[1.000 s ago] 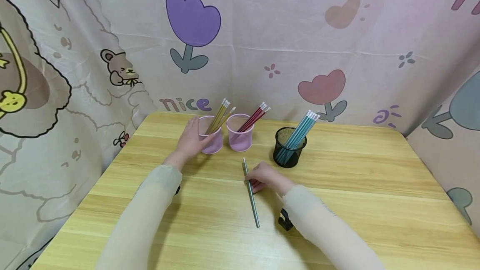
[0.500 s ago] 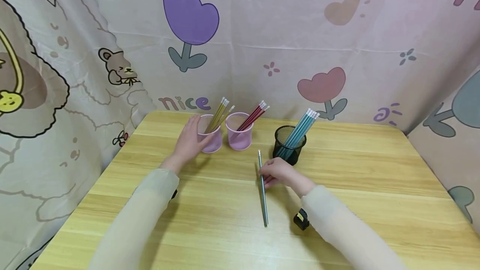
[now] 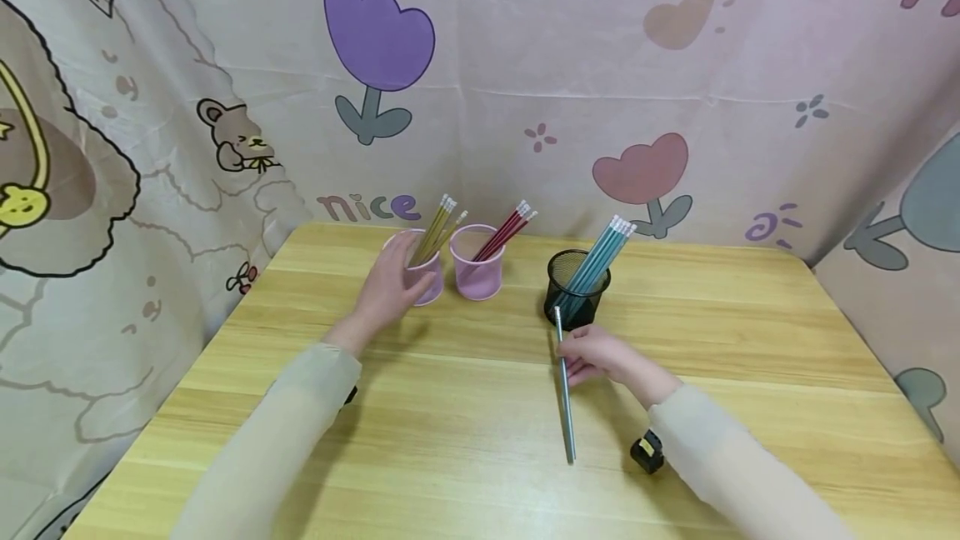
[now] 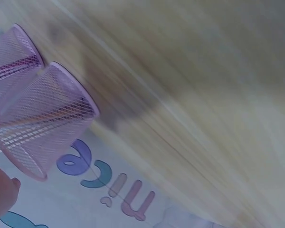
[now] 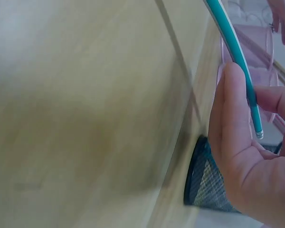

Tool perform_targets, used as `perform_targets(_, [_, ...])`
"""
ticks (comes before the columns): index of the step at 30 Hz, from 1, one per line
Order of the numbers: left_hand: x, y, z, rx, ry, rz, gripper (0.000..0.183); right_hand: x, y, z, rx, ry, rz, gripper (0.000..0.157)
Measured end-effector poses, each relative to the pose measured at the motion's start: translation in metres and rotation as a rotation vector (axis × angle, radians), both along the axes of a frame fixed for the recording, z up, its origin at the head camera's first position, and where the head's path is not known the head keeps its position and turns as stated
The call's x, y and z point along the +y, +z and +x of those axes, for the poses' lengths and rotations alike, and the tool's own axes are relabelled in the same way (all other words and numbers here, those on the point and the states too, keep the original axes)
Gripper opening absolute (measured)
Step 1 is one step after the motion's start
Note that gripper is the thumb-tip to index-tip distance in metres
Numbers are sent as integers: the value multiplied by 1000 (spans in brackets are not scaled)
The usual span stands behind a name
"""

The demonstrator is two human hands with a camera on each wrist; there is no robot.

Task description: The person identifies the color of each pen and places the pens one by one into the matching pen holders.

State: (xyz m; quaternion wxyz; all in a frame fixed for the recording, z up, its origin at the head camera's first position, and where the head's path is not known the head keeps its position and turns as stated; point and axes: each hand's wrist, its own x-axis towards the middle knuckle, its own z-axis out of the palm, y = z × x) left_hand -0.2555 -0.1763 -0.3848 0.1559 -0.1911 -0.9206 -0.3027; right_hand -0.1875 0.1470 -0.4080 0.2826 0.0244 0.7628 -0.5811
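My right hand (image 3: 596, 354) pinches a teal pencil (image 3: 566, 394) between thumb and fingers, its white eraser end (image 5: 260, 135) pointing away. The pencil is in front of a black mesh pencil cup (image 3: 576, 302) that holds several teal pencils (image 3: 600, 257). At the left, my left hand (image 3: 386, 286) is beside a pink mesh cup (image 4: 42, 123) with yellow pencils (image 3: 433, 232), its thumb and fingers spread. Whether it touches that cup I cannot tell. A second pink mesh cup (image 3: 478, 280) with dark red pencils (image 3: 506, 232) stands just right of it.
The cups stand toward the back of a wooden table (image 3: 450, 440). Behind it hangs a printed cloth (image 3: 510, 40), with another patterned stretch along the left side. A black wrist camera (image 3: 647, 451) sits under the right sleeve.
My right hand has carried the teal pencil rightward, toward the front of the black cup. My left hand has stayed by the yellow-pencil cup, shifting only slightly.
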Motion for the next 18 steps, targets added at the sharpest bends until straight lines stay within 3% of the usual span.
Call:
perform_targets(7, [14,3,2,-35,-24,-1,74,32,1,6,-19,2,-2,8])
perform_targets(18, [35,7,3,-45,-52,-45,74,85,13,10,-62,-59,-55,12])
